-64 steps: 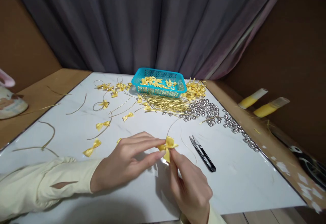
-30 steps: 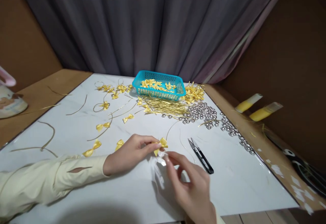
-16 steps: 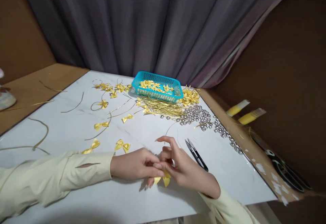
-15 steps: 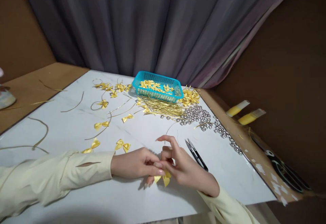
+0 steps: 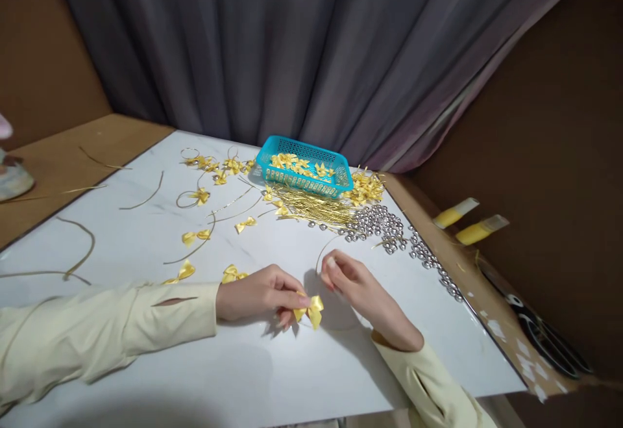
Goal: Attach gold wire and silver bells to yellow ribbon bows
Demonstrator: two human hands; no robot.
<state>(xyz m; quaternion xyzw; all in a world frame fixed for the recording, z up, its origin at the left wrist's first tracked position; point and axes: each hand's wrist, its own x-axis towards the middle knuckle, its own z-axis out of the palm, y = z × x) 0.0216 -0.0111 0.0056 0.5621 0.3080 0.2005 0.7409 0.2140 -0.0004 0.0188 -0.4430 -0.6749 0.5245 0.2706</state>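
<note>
In the head view my left hand pinches a yellow satin bow by one side, just above the white tabletop. To its right, my right hand is raised with the fingers curled together in a pinch; what they hold, if anything, is too small to make out. Beside those fingertips a thin curved gold cord shows, and I cannot tell whether it touches them. Another faint thin line runs below the bow toward my right wrist. Close to my left sleeve lie two more bows, one partly covered by the hand.
A turquoise basket of bows stands at the back. Around it are gold cords, more bows and silver beads. Large black scissors and two yellow-filled tubes lie right. Loose cords are scattered left.
My right hand has drawn away from the bow, up and to the right, its fingers now curled. My left hand has stayed on the bow, slightly higher. The small thread snips are now hidden.
</note>
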